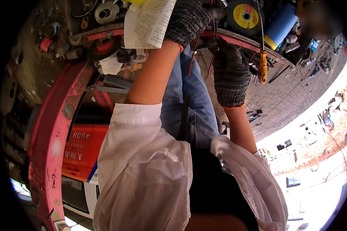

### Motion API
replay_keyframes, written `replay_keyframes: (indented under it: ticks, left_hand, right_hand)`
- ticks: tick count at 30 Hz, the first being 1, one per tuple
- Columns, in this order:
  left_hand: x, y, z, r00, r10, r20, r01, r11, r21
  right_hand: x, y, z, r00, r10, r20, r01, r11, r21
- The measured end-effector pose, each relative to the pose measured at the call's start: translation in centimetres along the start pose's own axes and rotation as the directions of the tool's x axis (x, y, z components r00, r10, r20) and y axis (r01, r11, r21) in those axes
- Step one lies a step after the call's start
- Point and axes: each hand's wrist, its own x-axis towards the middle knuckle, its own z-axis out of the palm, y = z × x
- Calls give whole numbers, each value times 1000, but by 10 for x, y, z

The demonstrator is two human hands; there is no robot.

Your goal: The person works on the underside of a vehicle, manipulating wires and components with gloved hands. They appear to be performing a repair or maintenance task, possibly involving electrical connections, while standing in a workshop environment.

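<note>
Both hands wear dark grey knitted gloves with orange cuffs. My left hand (189, 22) reaches over the red-edged rim (245, 44) of a cluttered tray, its fingers closed beside a thin red strand; their exact hold is hidden. Below and to the right, my right hand (231, 75) is at the underside of that rim, fingers curled up against it; what they grip cannot be made out. A thin red wire-like strand (191, 63) hangs from the rim between my hands. Against my left wrist lies a printed paper sheet (147, 25), draped over the rim.
In the tray lie a cutting disc (243, 16) with a yellow label and a blue cylinder (281, 25). A screwdriver (262, 67) with an orange handle hangs over the rim. A pink-red metal beam (52, 134) stands at left, near an orange-and-white vehicle (83, 154).
</note>
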Motion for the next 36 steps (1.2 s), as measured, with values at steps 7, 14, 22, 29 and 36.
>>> replay_keyframes:
  ticks: [7,14,22,29,36]
  left_hand:
    - [-7,12,-18,992,57,112,-55,998,-24]
    - [-6,5,-13,986,144,81,-150,987,67]
    - [-5,7,-16,993,60,98,-61,998,10]
    - [-2,-2,-11,984,168,59,-170,984,43]
    - [-2,-2,-11,987,145,64,-144,989,-17]
  right_hand:
    - [1,13,7,991,35,-132,13,939,345]
    - [14,3,16,979,-63,-194,94,983,157]
    - [20,1,20,994,6,-105,11,987,158]
    - [23,-2,18,994,-9,-105,19,995,99]
    - [26,-7,11,999,32,-42,-29,996,80]
